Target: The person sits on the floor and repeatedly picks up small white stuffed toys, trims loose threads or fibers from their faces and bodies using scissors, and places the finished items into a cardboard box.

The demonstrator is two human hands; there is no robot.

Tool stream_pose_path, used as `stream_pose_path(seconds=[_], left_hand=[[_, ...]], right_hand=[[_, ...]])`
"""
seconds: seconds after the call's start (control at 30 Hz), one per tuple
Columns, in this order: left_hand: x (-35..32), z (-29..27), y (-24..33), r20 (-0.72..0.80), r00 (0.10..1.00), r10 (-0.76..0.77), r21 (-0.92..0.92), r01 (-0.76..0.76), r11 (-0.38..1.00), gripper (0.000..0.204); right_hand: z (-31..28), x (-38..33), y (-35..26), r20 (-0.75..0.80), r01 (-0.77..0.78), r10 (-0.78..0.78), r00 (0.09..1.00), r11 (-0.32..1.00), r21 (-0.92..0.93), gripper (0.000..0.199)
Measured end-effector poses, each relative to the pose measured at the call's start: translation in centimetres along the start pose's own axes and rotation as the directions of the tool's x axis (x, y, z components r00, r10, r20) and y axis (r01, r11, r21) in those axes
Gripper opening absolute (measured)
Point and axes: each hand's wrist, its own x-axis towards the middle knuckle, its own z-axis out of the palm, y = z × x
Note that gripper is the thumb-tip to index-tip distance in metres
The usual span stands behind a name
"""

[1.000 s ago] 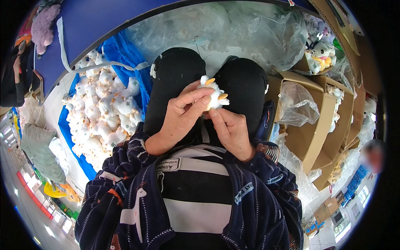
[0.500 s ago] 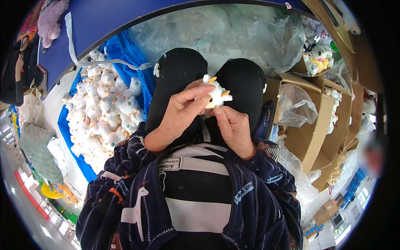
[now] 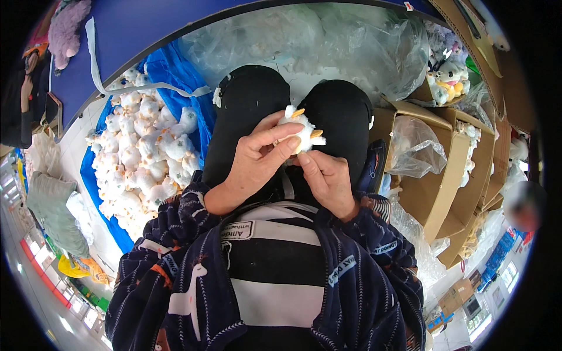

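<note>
A small white plush animal head [image 3: 305, 130] with yellow-orange horns and white ears is held over my knees. My left hand [image 3: 257, 153] grips it from the left, with thumb and forefinger across its front. My right hand [image 3: 325, 175] pinches at its lower edge, thumb and forefinger pressed together; whatever is between those fingertips is too small to make out. On the left, a blue sack [image 3: 202, 117] lies spread, heaped with many similar white plush pieces [image 3: 143, 146].
Ahead is a blue tabletop [image 3: 152, 23] with a white strap [image 3: 96, 58] hanging over its edge. Clear plastic bags [image 3: 328, 41] lie beneath it. Open cardboard boxes [image 3: 445, 181] stand at my right, one holding a clear bag [image 3: 415, 146]. Another person's hand [image 3: 27, 88] shows far left.
The left thumb has shifted a little across the plush head, covering the dark eye that showed before. Both hands otherwise stay in nearly the same place.
</note>
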Motion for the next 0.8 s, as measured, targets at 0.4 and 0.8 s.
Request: stream_pose_path(seconds=[0.4,0.8], left_hand=[[-0.4,-0.9,0.3,0.096,0.991,-0.094,-0.270,0.117,0.956,0.041],[-1.1,-2.2,-0.3,0.169,0.977,-0.133,-0.434,0.195,0.880,0.031]], right_hand=[[-4.0,-1.2,-1.9,-0.217,-0.119,0.067,0.974,0.964,-0.238,0.020],[-0.1,0.9,-1.8,-0.085,-0.159,0.167,0.982,0.983,0.094,0.034]])
